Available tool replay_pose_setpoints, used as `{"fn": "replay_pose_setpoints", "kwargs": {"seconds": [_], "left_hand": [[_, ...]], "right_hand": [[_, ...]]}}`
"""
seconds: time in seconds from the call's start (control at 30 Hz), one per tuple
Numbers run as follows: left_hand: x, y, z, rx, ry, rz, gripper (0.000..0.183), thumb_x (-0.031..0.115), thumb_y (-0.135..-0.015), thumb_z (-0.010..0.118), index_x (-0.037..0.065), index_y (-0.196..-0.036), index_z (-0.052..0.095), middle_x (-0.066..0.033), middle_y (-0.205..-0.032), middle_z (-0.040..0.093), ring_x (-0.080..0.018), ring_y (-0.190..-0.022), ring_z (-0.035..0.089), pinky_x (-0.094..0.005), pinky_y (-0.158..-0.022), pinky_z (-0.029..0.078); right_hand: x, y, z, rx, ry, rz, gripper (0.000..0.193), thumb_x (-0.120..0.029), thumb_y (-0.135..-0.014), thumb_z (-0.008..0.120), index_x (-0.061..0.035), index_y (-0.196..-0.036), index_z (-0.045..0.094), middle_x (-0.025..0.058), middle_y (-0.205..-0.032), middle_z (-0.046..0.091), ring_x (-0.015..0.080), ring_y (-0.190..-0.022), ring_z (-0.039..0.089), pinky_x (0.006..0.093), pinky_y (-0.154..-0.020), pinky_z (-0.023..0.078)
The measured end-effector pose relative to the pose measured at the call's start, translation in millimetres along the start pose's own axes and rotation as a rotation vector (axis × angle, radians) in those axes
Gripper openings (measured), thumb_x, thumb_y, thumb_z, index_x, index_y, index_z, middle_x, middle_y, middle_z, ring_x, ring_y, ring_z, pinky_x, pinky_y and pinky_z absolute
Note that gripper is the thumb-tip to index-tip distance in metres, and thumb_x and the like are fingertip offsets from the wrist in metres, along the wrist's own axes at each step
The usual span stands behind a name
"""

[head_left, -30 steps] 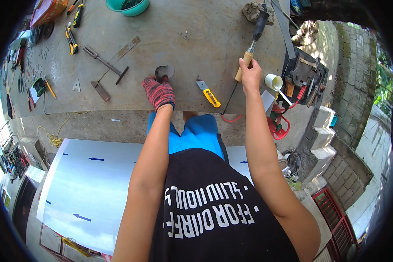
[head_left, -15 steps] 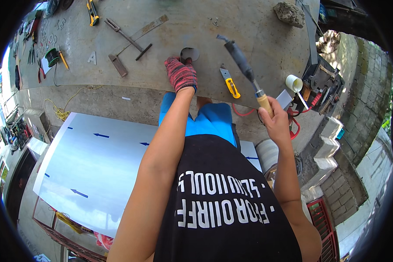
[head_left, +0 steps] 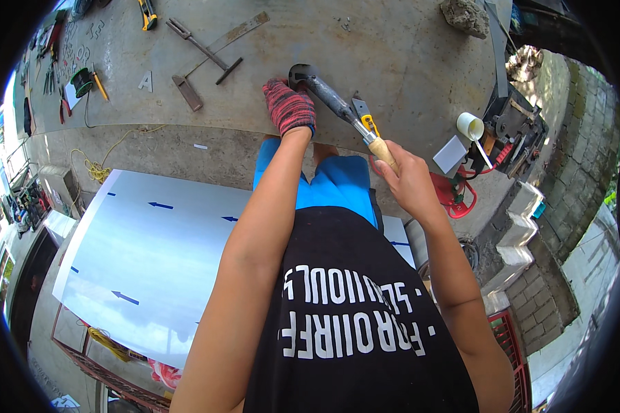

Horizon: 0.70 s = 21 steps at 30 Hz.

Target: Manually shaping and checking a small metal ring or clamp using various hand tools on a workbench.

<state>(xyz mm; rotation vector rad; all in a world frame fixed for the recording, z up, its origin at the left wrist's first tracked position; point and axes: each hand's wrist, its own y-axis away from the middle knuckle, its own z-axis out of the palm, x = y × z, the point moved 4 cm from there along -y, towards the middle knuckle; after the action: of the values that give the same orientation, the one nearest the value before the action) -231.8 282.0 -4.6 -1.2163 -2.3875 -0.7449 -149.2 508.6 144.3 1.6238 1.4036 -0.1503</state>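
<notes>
My left hand (head_left: 288, 106), in a red and grey knitted glove, presses down on a small round metal piece at the near edge of the grey metal worktop (head_left: 386, 62); the piece is mostly hidden by the glove and the tool's head. My bare right hand (head_left: 408, 180) grips the wooden handle of a dark hammer-like tool (head_left: 334, 101). Its head rests on the metal piece just beyond my gloved fingers. A yellow utility knife (head_left: 365, 117) lies on the worktop beneath the tool's shaft.
A metal square and flat bar (head_left: 210, 51) lie to the left, with a small cut-out letter (head_left: 145, 82). A stone (head_left: 465, 17) sits far right. A white cup (head_left: 470, 126) and red-wired gear (head_left: 506, 134) stand at the right. A large white sheet (head_left: 145, 255) lies below.
My right hand lifted the tool from the far side of the worktop, swung it back, then brought its head down onto the piece under my gloved left hand.
</notes>
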Motion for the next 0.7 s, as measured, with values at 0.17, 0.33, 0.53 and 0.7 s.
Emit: {"fn": "replay_pose_setpoints", "kwargs": {"seconds": [0.17, 0.33, 0.53, 0.7], "left_hand": [[1, 0, -1, -0.04, 0.015, -0.025, 0.039, 0.013, -0.083, 0.075, 0.0, -0.114, 0.056, -0.0254, -0.116, 0.06, -0.0441, -0.109, 0.06, -0.0483, -0.095, 0.049], [-1, -1, 0, -0.059, 0.016, -0.04, 0.039, 0.011, -0.082, 0.074, 0.0, -0.115, 0.056, -0.0252, -0.117, 0.06, -0.0438, -0.11, 0.06, -0.0482, -0.096, 0.048], [-1, -1, 1, -0.028, 0.025, -0.008, 0.033, 0.014, -0.083, 0.075, 0.001, -0.108, 0.059, -0.0239, -0.112, 0.061, -0.0427, -0.11, 0.059, -0.0488, -0.096, 0.048], [-2, -1, 1, -0.026, 0.028, 0.002, 0.032, 0.011, -0.082, 0.073, 0.001, -0.109, 0.059, -0.0239, -0.112, 0.06, -0.0428, -0.11, 0.059, -0.049, -0.097, 0.048]], "right_hand": [[-6, -2, 3, 0.002, 0.048, 0.007, 0.034, -0.018, -0.095, 0.068, 0.0027, -0.121, 0.061, 0.0256, -0.099, 0.069, 0.045, -0.09, 0.067, 0.0491, -0.078, 0.052], [-12, -4, 3, -0.016, 0.073, 0.034, 0.035, -0.018, -0.095, 0.067, 0.003, -0.122, 0.061, 0.0258, -0.1, 0.069, 0.045, -0.091, 0.067, 0.0496, -0.078, 0.052], [-10, -4, 8, -0.017, 0.075, 0.046, 0.039, -0.018, -0.094, 0.068, 0.0048, -0.125, 0.061, 0.0261, -0.101, 0.069, 0.044, -0.092, 0.068, 0.0493, -0.08, 0.053], [-15, -4, 7, 0.006, 0.08, 0.001, 0.035, -0.017, -0.094, 0.069, 0.0041, -0.121, 0.061, 0.0259, -0.098, 0.069, 0.0445, -0.089, 0.068, 0.0504, -0.078, 0.053]]}}
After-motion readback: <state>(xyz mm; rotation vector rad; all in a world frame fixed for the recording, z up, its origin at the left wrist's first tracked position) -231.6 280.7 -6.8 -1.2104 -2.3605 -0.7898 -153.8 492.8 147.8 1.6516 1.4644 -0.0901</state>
